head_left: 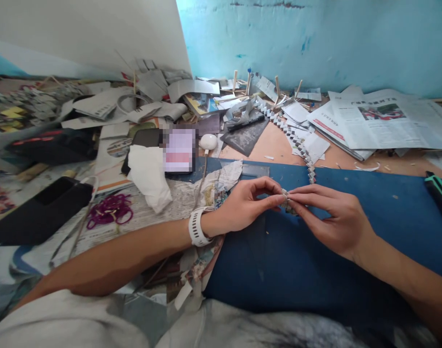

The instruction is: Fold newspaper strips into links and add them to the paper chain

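A long zigzag chain of folded newspaper strips [296,139] runs from the back of the desk down toward me. Its near end sits pinched between the fingertips of both hands, above a dark blue mat [300,270]. My left hand [248,204], with a white band on the wrist, closes thumb and forefinger on that end from the left. From the right, my right hand [335,217] presses its thumb and fingers on the same end. The fingers partly hide the last folds.
Folded newspapers [391,118] lie at the back right, and a green-and-black cutter [440,193] rests at the right edge. Left of the mat are a lit phone [179,150], a crumpled tissue [148,176], purple yarn [110,211] and a black device [43,208]. Paper scraps crowd the back.
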A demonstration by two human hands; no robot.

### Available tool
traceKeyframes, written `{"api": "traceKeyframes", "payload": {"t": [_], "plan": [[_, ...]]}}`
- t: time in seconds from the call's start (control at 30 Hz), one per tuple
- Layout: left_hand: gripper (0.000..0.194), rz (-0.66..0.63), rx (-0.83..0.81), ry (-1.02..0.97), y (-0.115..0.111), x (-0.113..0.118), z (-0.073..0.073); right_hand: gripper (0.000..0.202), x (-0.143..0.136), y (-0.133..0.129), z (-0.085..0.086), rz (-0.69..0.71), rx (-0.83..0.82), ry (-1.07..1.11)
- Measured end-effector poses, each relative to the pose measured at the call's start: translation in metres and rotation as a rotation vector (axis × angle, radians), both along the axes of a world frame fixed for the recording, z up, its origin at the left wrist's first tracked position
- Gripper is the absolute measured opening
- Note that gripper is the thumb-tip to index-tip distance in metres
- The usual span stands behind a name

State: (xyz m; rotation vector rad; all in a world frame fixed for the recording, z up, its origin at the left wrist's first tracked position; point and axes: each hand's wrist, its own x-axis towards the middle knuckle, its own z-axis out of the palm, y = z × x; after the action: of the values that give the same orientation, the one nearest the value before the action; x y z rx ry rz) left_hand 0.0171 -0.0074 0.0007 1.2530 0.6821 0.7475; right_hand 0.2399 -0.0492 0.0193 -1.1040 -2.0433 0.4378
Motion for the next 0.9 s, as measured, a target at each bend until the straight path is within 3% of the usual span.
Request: {"api": "traceKeyframes", "payload": {"t": [0.23, 0.6, 0.9], "plan": [[0.02, -0.022, -0.017, -0.046, 0.0, 0.0, -0.002, 0.013, -0.002, 0.002, 0.003, -0.004, -0.003, 0.005], [0.021, 0.114, 0.086, -0.013, -0.004, 0.001, 0.001, 0.012, 0.001, 0.008, -0.007, -0.026, 0.008, 0.066], [0.02, 0.167, 0.172, 0.06, -0.007, 0.001, 0.007, 0.004, -0.004, 0.002, -0.004, -0.09, -0.181, 0.21]]}}
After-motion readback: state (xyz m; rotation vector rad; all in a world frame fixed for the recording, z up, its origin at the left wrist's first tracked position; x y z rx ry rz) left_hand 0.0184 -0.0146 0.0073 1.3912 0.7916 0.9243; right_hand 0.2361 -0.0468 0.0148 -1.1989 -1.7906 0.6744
